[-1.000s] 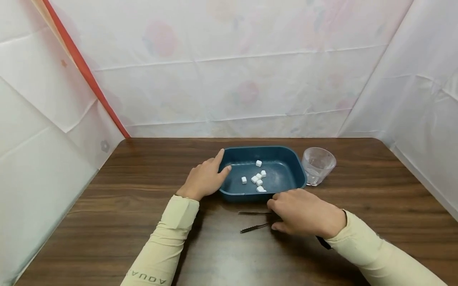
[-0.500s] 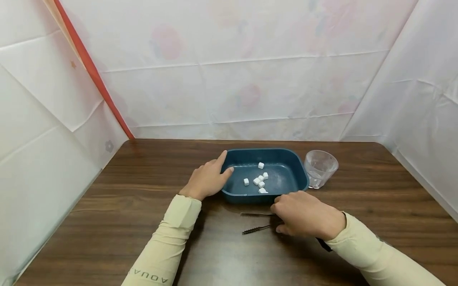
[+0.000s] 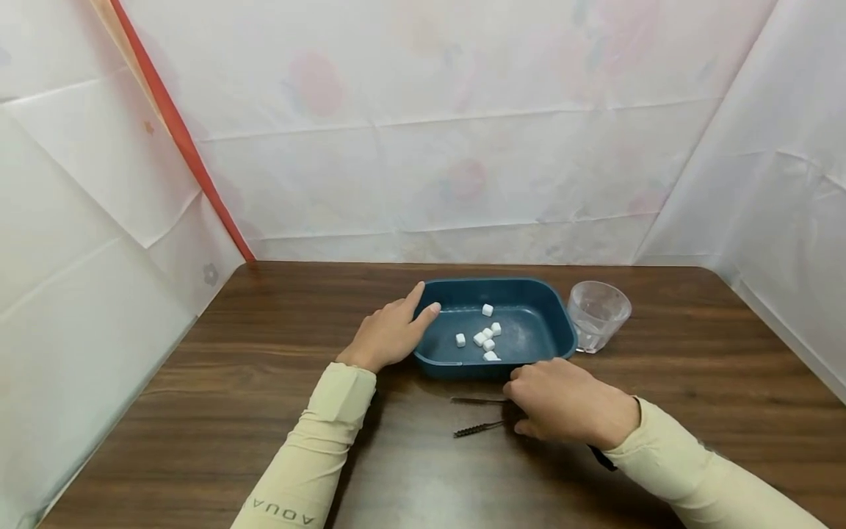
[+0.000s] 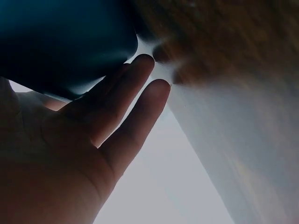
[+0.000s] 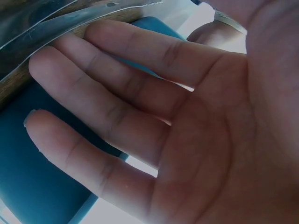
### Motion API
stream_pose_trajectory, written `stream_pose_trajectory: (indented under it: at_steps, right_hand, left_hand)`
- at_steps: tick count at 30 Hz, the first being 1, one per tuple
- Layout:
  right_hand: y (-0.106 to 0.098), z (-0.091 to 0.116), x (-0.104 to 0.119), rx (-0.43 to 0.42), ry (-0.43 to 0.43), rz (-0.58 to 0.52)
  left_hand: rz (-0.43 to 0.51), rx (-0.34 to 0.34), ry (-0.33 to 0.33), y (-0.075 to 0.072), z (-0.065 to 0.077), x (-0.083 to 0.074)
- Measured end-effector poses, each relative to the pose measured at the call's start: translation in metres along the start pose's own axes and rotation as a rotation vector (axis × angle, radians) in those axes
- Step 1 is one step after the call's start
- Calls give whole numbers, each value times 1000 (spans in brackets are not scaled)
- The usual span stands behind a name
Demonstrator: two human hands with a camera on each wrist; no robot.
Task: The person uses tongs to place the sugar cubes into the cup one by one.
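A blue-green tray with several small white cubes in it sits on the table. My left hand rests at its left end, thumb over the rim; in the left wrist view its straight fingers lie along the tray's outside wall. In front of the tray, thin metal tongs lie low over the table, arms spread, tips to the left. My right hand holds them from the right, thumb on the near side. The right wrist view shows long fingers with tips at the metal tongs; the thumb tip is hidden.
A clear glass stands tilted-sided close to the tray's right end. The brown wooden table runs back to a patterned white sheet, with more white sheeting on both sides.
The head view has shifted a little, so everything sits slightly lower and farther right. Both hands, the tray, the cubes and the tongs keep nearly the same places.
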State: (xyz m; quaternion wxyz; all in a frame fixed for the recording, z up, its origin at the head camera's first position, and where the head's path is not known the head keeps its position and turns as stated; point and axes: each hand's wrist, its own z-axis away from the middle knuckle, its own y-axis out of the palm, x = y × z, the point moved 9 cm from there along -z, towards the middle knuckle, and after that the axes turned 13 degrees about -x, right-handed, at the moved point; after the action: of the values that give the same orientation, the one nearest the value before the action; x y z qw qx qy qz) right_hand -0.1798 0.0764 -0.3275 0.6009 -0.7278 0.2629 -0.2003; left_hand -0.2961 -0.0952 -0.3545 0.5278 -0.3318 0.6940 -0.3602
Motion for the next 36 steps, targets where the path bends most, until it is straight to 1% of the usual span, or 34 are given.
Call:
stream_pose_trajectory:
  at_steps: [3, 7, 9, 11, 16, 18, 24, 30, 36]
  right_hand:
    - [-1, 2, -3, 5, 19, -12]
    - [-5, 3, -8, 0, 40, -20]
    - [-6, 3, -8, -3, 35, -22]
    - [-4, 3, -6, 3, 22, -15]
    - [5, 3, 0, 21, 19, -19]
    - [6, 3, 0, 11, 24, -16]
    - [3, 4, -5, -28, 19, 25]
    - [2, 0, -4, -54, 4, 26]
    - [5, 0, -3, -59, 4, 49]
  left_hand:
    - [13, 7, -5, 2, 1, 1]
    - [5, 25, -7, 3, 4, 1]
    - [0, 32, -6, 4, 3, 1]
    - [1, 32, -5, 4, 3, 0]
    - [4, 33, -7, 5, 6, 3]
    - [3, 32, -3, 6, 6, 4]
    - [21, 19, -1, 5, 3, 0]
    - [18, 22, -5, 4, 3, 3]
    - [16, 28, 11, 4, 1, 1]
